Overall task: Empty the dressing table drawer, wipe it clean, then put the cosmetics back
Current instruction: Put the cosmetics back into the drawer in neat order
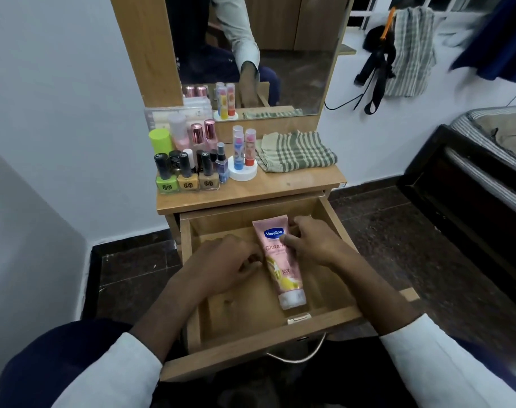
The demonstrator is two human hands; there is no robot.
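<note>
The wooden drawer (250, 343) of the dressing table is pulled out in front of me. A pink Vaseline lotion tube (280, 266) lies inside it, cap towards me. My right hand (309, 242) grips the tube's upper part, thumb on its label. My left hand (224, 260) rests in the drawer with its curled fingertips against the tube's left edge. On the table top (295, 187) stand several nail polish bottles (187, 175), pink-capped bottles (203, 134), a lime green cap bottle (160, 141) and lip balm sticks (244, 151) on a white jar. A folded checked cloth (295, 151) lies to their right.
A mirror (259, 51) rises behind the table top and reflects my arm. A white wall stands to the left, a dark bed frame (462, 184) to the right. Clothes and a bag hang on the wall (398, 54) at upper right. The floor is dark tile.
</note>
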